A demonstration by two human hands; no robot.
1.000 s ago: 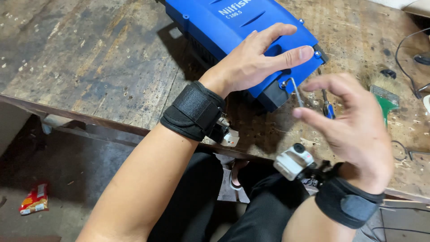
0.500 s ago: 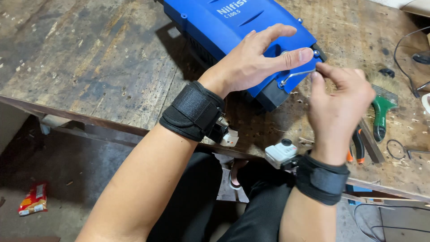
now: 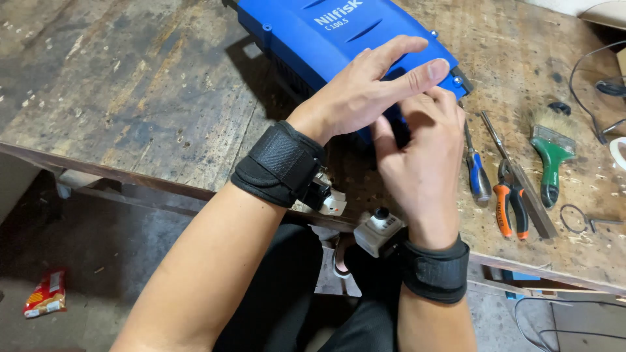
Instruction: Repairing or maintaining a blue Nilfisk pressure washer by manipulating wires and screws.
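Two hands at the near corner of a blue machine casing on a worn wooden tabletop.

The left hand [image 3: 372, 88] lies flat and released on top of the blue casing [image 3: 326, 39], fingers spread toward its near right corner, gripping nothing. The right hand [image 3: 420, 156] comes up from below with its fingertips pressed against that same corner, just under the left fingers; whether it pinches anything there cannot be told. Both wrists wear black straps, each with a small device attached. The casing sits at the far middle of the tabletop [image 3: 130, 111]. Just right of the hands lie a blue-handled screwdriver [image 3: 477, 171], orange-handled pliers [image 3: 510, 199] and, farther right, a green-handled brush [image 3: 549, 153]. A red wrapper [image 3: 45, 293] lies on the floor below.
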